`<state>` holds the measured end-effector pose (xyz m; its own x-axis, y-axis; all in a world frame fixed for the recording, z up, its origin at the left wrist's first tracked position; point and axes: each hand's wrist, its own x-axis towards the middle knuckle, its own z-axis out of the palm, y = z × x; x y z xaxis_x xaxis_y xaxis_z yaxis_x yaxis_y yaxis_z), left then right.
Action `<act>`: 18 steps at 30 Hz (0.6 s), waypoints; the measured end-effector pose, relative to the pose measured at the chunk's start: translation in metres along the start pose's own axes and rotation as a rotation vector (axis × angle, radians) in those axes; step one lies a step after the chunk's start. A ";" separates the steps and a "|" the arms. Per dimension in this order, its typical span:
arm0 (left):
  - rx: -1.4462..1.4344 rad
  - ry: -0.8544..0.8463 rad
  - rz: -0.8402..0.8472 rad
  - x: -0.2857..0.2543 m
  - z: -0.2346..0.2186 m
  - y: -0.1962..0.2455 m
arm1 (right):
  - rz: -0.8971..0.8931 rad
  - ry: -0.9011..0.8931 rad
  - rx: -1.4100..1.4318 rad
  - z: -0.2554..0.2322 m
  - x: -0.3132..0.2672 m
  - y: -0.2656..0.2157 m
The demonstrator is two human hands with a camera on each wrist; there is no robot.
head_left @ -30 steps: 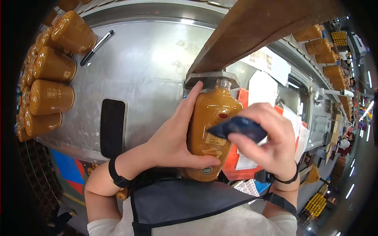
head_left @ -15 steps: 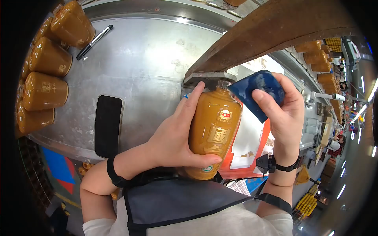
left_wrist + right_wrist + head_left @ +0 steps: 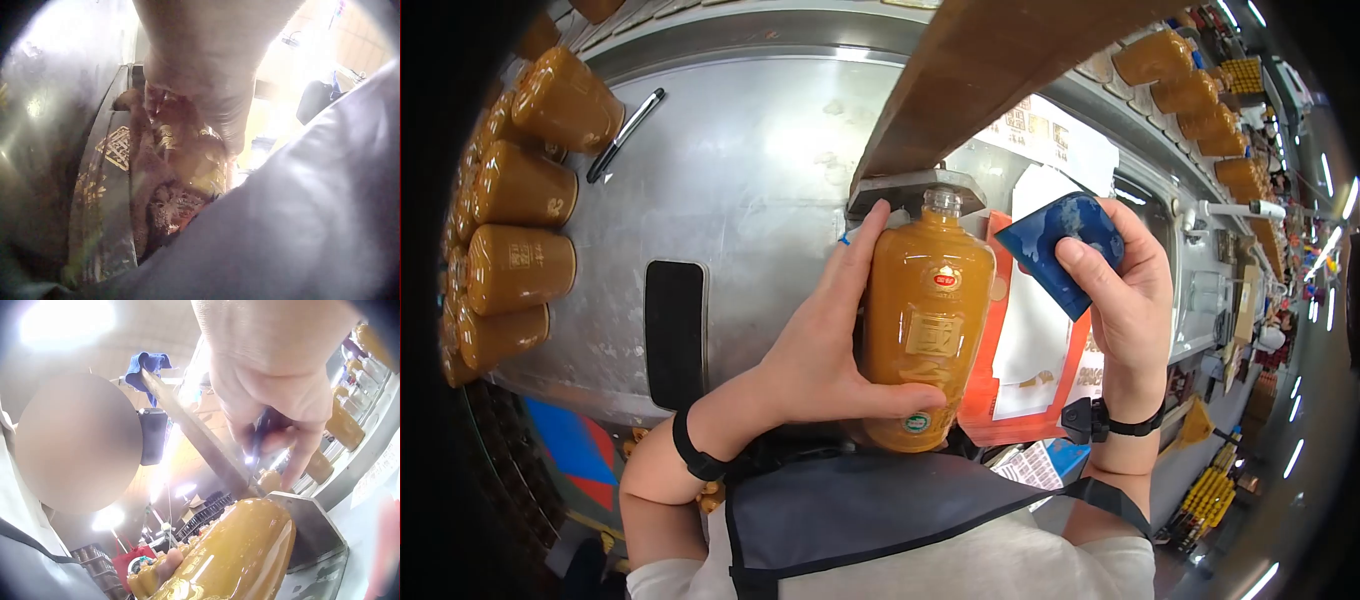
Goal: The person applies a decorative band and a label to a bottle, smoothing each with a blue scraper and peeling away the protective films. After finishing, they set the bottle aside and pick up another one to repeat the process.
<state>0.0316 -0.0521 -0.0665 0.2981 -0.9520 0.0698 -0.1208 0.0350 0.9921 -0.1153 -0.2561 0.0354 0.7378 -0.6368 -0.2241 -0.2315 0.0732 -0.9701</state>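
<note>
An amber-brown glass bottle with gold characters, a small red emblem and a round green mark lies face up, its clear neck toward the metal plate. My left hand grips it from the left, thumb across the lower front and the other fingers along the far side. My right hand pinches a flat dark-blue scraper with whitish smears, held right of the bottle and apart from it. In the right wrist view the bottle shows below the right hand.
A brown beam ends at the metal plate by the neck. White sheets lie on orange-red paper at right. On the steel table are a phone, a pen and several brown bottles at left.
The scraper was over the bottle's front a second ago; my right hand has since lifted it off to the upper right. My left hand keeps its grip on the bottle.
</note>
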 end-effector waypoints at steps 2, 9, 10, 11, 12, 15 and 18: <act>0.006 -0.027 -0.020 0.000 -0.003 0.001 | 0.007 0.004 0.017 0.000 -0.003 0.001; -0.056 -0.050 -0.048 0.000 -0.004 0.003 | -0.010 -0.039 -0.007 0.000 -0.007 0.001; -0.052 -0.053 -0.050 0.000 -0.003 0.003 | 0.003 -0.051 -0.008 0.000 -0.007 0.001; -0.063 -0.050 -0.052 0.000 -0.003 0.003 | 0.016 -0.063 -0.010 0.000 -0.007 0.001; -0.076 -0.047 -0.054 0.000 -0.003 0.002 | 0.016 -0.061 -0.007 -0.001 -0.007 0.001; -0.077 -0.050 -0.055 0.001 -0.002 0.002 | 0.021 -0.062 -0.008 0.001 -0.008 0.004; -0.071 -0.060 -0.066 0.001 -0.004 0.003 | 0.002 -0.036 0.006 0.005 -0.009 0.005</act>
<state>0.0354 -0.0517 -0.0627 0.2452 -0.9695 -0.0003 -0.0343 -0.0090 0.9994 -0.1195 -0.2462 0.0321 0.7596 -0.6087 -0.2293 -0.2294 0.0791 -0.9701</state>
